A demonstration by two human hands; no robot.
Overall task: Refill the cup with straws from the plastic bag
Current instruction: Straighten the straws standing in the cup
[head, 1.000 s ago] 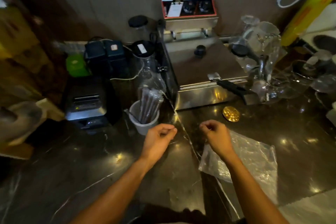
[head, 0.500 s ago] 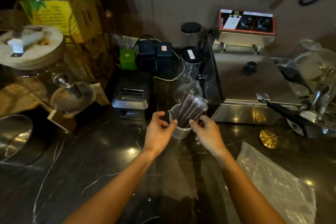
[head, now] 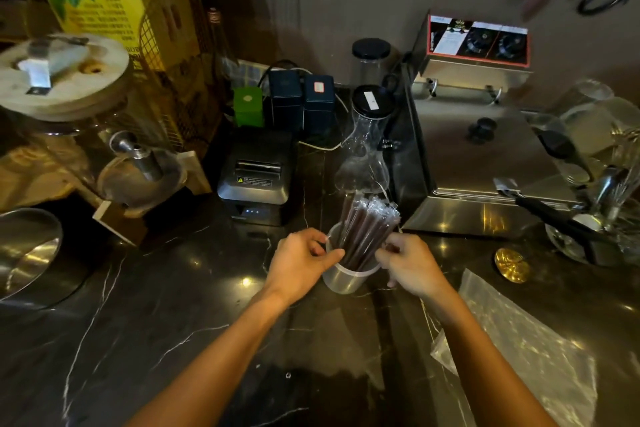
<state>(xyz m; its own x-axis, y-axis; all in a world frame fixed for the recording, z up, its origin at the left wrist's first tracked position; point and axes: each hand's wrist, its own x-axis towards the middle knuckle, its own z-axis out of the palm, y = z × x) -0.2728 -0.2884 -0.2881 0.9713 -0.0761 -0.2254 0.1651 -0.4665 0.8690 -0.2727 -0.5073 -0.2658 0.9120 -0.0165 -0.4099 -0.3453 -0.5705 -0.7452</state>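
A white cup (head: pixel 346 279) stands on the dark marble counter, filled with a leaning bundle of dark wrapped straws (head: pixel 367 225). My left hand (head: pixel 300 262) is at the cup's left rim, thumb and fingers pinching at the straws. My right hand (head: pixel 412 262) is at the cup's right side, fingers curled against the straws. Flat on the counter at the lower right lies the clear plastic bag (head: pixel 519 340), apart from both hands.
Behind the cup are a glass carafe (head: pixel 365 149), a receipt printer (head: pixel 258 177) and a steel fryer (head: pixel 485 156). A gold lid (head: pixel 510 260) and glassware (head: pixel 595 184) sit to the right. A glass dispenser (head: pixel 69 135) and metal bowl (head: pixel 24 253) are at the left.
Both hands moved from the counter in front of the bag up to the cup and closed around the straws. The view shifted left and nearer the cup.
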